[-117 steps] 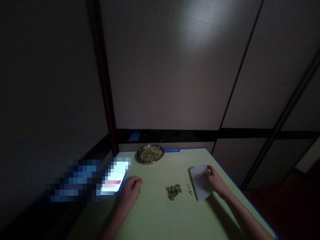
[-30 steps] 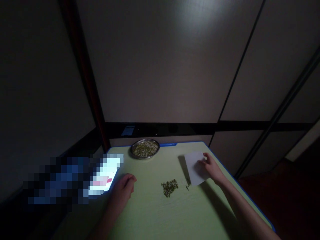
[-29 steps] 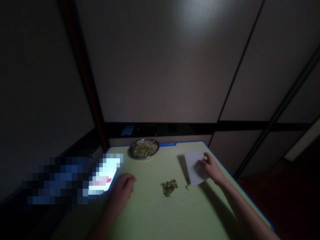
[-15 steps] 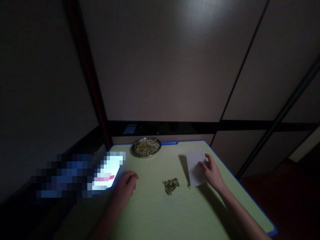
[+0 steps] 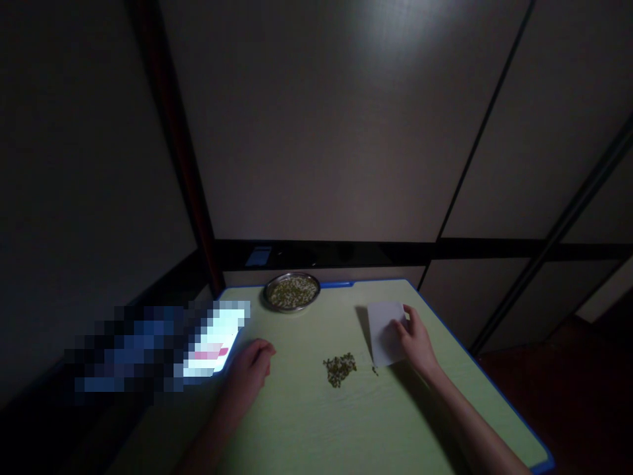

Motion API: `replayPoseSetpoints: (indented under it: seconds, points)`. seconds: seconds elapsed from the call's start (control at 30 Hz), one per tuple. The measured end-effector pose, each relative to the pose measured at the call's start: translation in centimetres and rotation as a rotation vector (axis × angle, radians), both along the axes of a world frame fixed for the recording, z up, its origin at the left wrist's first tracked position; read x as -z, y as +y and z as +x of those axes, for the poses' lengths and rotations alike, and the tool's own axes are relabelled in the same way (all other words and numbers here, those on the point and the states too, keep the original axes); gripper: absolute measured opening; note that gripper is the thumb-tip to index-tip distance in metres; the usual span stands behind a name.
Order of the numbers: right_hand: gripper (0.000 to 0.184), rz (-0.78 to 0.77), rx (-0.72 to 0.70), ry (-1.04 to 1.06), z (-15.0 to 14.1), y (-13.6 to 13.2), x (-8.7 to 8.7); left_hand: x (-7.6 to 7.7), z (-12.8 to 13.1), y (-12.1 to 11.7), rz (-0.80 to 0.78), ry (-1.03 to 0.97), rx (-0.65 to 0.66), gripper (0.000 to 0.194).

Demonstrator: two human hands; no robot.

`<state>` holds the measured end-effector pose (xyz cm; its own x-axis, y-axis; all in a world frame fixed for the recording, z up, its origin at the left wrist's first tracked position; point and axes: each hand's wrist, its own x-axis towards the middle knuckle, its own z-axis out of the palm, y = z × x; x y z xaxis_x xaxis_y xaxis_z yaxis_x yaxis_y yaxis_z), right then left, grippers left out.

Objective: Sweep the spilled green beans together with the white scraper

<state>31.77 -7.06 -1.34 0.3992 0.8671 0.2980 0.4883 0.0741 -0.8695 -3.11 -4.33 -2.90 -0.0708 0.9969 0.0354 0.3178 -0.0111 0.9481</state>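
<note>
A white card (image 5: 384, 333) stands tilted over the table, its lower edge near the surface. My right hand (image 5: 414, 340) grips its right side, thumb across the front face. Just left of the card lie a few loose green beans (image 5: 374, 371), apart from a small pile of what look like mung beans (image 5: 340, 369) with some pale bits. My left hand (image 5: 254, 364) rests on the left of the table with its fingers curled closed; I see nothing in it, though its palm is hidden.
A round metal dish (image 5: 266, 302) of green and white grains sits at the back left of the pale green, blue-edged table (image 5: 306, 429). A lit screen (image 5: 217, 346), partly pixelated, is beside my left hand. Cabinet panels (image 5: 316, 145) rise behind the table.
The white card in my right hand has shifted very slightly left, toward the loose beans. My left hand stays in place. The view has moved a little.
</note>
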Motion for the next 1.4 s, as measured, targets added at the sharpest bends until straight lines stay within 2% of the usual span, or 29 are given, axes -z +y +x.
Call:
replayPoseSetpoints:
  seconds: [0.47, 0.67, 0.83, 1.17, 1.4]
  points:
    - [0.049, -0.003, 0.003, -0.037, 0.0, -0.3, -0.1, -0.3, 0.2, -0.2, 0.005, 0.019, -0.006, 0.021]
    - [0.049, 0.020, 0.006, -0.014, -0.4, -0.1, -0.4, 0.1, 0.1, -0.1, 0.022, 0.016, -0.003, 0.023]
    - [0.048, 0.012, -0.025, -0.014, -0.6, -0.4, -0.1, -0.1, 0.1, -0.2, 0.004, 0.012, 0.002, 0.024]
    - [0.051, 0.022, 0.006, -0.005, -0.1, 0.4, -0.1, 0.1, 0.1, -0.1, 0.013, -0.007, 0.006, 0.022]
    - [0.051, 0.016, -0.014, -0.008, -0.2, 0.2, 0.4, -0.5, 0.2, -0.3, 0.007, 0.010, -0.002, 0.021]
